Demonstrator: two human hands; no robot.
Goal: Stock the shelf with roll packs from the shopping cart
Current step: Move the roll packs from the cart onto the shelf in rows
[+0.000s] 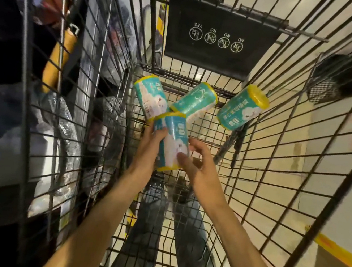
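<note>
- Currently, the left hand (150,147) grips one roll pack (171,141) above the shopping cart (279,145) floor, lifting it out.
- Right hand (198,164), fingers loosely spread, touches its lower end, probably steadying.
- Three packs (242,108) lie inside.

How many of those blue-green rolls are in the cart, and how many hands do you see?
Roll packs: 4, at, and, which is held.
Hands: 2, left hand, right hand.
Total: 6
</note>
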